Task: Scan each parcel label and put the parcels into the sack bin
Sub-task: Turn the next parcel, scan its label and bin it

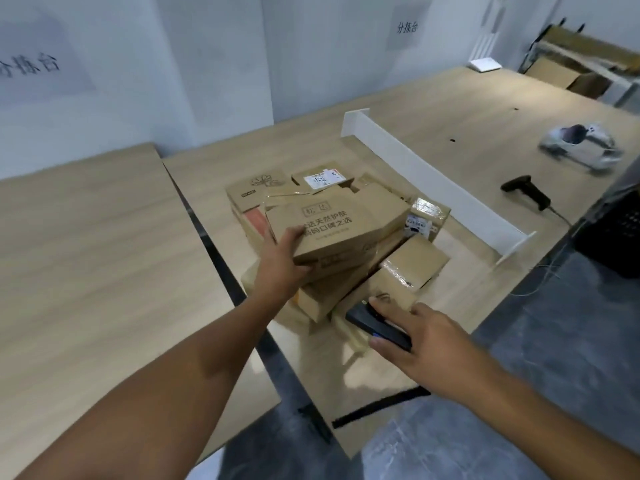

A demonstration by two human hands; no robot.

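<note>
left hand (282, 259): fingers clamped on top parcel (332, 223) corner | right hand (420, 337): wrapped round scanner (377, 326)

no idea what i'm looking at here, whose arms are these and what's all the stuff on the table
This is one picture from a camera worn on a person's head, looking forward and down, so the two bare arms are the wearer's own. There is no machine.

The left hand grips the near corner of a flat brown cardboard box with printed Chinese characters, which lies on top of a pile of taped brown cardboard parcels on a light wooden table. The right hand holds a dark handheld scanner low beside the pile.

Farther right, past a white divider board, a second black pistol-shaped scanner lies on the table with its cable. A white label shows on a parcel at the back. No sack bin is clearly in view.
</note>
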